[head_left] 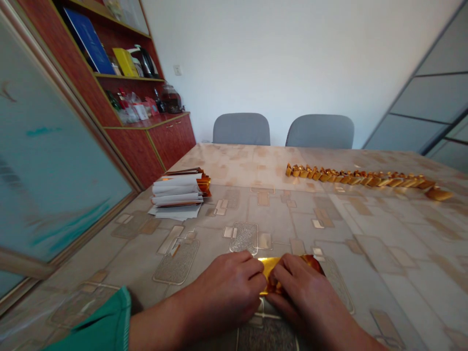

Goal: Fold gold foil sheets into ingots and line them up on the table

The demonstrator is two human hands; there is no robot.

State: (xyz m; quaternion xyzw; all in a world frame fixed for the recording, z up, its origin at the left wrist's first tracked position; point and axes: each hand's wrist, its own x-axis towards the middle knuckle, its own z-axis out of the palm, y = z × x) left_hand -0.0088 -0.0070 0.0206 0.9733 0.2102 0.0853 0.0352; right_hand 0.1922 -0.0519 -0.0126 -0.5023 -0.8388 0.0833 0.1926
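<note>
A shiny sheet of gold foil paper [269, 267] is between my hands, low over the near part of the table. My left hand [234, 287] is closed on its left end, fingers curled. My right hand [302, 287] grips the right part, with thumb and fingers bent over the paper, and a darker reddish-gold corner shows beyond the knuckles. Much of the paper is hidden under the fingers. Further off on the left lies a stack of white-backed foil sheets [177, 195]. A long row of folded gold paper pieces [351, 176] runs across the far right.
A patterned cloth covers the table [219, 239]. Two grey chairs [241, 129] stand at its far side, against a white wall. On the left are a red-brown cabinet [171, 141] with bottles and boxes, and a glass sliding door [54, 146].
</note>
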